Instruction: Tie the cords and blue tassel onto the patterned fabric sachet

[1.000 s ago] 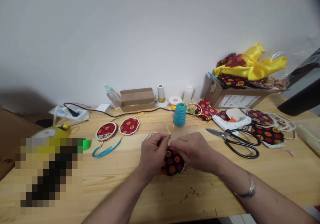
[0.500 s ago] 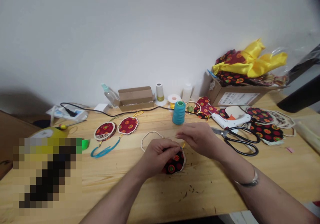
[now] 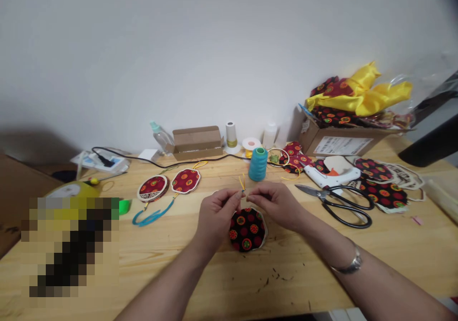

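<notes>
Head view: left hand (image 3: 218, 213) pinches yellow cord (image 3: 244, 182) beyond patterned disc (image 3: 247, 231), seemingly steadying it; right hand (image 3: 277, 205), fingertips pressed together, contents unclear; scissors (image 3: 322, 193) right, likely for reach.

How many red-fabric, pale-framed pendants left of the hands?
2. A round pendant and, just right of it, a scalloped pendant, both lying on the table beyond the left hand. Any beneath them would be hidden.

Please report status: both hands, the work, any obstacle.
Left hand pinching thin yellow cord. Right hand closed beside it, hold unclear. Black, red-patterned fabric disc close. Blue conical thread spool beyond, not blocking.
</notes>
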The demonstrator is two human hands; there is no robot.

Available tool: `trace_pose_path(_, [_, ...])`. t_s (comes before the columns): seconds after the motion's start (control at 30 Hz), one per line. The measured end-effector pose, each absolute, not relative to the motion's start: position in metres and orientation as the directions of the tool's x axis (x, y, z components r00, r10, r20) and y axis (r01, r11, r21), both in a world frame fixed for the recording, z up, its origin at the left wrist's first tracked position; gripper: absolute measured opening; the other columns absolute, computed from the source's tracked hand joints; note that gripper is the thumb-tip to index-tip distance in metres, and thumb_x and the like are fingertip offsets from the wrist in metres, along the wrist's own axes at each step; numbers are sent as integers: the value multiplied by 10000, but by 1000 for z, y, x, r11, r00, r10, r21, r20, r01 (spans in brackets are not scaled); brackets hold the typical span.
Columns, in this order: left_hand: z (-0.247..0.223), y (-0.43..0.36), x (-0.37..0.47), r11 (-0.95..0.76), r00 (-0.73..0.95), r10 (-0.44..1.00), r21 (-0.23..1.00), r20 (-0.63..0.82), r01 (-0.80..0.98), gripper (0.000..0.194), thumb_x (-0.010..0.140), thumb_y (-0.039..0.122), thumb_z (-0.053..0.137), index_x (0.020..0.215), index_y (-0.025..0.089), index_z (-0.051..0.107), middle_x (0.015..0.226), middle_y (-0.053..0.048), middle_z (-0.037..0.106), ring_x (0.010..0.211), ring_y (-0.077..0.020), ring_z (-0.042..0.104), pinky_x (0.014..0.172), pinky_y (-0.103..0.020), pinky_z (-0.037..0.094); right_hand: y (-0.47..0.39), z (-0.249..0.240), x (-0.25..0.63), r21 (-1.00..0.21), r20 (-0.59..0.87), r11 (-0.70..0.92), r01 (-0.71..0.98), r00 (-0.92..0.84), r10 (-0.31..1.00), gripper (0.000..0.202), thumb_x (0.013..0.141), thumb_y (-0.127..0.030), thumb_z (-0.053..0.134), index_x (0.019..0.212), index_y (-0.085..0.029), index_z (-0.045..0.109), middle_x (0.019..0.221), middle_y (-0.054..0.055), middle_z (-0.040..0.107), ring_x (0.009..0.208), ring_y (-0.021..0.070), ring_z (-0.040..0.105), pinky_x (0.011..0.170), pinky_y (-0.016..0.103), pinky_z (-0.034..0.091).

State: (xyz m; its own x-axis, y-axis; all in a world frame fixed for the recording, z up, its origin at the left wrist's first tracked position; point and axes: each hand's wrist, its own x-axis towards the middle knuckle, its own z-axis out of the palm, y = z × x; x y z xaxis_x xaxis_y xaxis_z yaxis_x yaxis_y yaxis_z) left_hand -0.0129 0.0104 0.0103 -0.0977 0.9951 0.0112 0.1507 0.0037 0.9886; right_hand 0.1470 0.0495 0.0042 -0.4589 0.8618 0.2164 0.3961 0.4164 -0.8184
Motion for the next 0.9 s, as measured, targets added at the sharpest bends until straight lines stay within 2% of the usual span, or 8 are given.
trace_pose_path(0.13, [10,11,-12,-39,-123,990,967,72,252,196,763,291,581,621,162,618,527,35,521,544,-106,470,553,-213,381,42,7,147,-753,280,494,435,-468,838,218,851,-213,494,695,-157,635,591,-9,581,553,92,462,544,214,338])
trace_pose_path(0.33, [4,11,-12,-67,-135,984,936,120,345,181,773,295,565,674,169,650,553,24,546,575,-120,494,582,-220,399,33,12,145,-591,337,625,509,-548,765,198,871,-185,438,723,-172,569,652,8,597,598,106,497,568,216,329])
trace_pose_path(0.57, [-1,10,-12,-73,-131,983,930,128,361,173,760,301,577,728,176,692,633,-7,640,626,-141,550,610,-234,439,30,9,144,-479,370,687,547,-583,723,199,879,-198,424,778,-176,594,693,20,651,602,112,542,566,219,321])
trace_pose_path(0.77, [-2,10,-11,-105,-109,981,915,159,391,166,773,290,569,731,184,689,681,-9,670,660,-147,576,634,-239,447,28,11,145,-394,397,740,545,-625,672,253,890,-190,404,702,-162,571,608,2,608,534,95,486,528,224,283])
trace_pose_path(0.9, [-2,12,-13,-130,-38,986,886,164,446,183,791,290,550,729,196,695,685,-6,676,662,-148,574,645,-244,440,29,10,148,-196,433,801,566,-683,588,181,865,-159,428,764,-155,579,647,14,603,561,120,480,521,264,254])
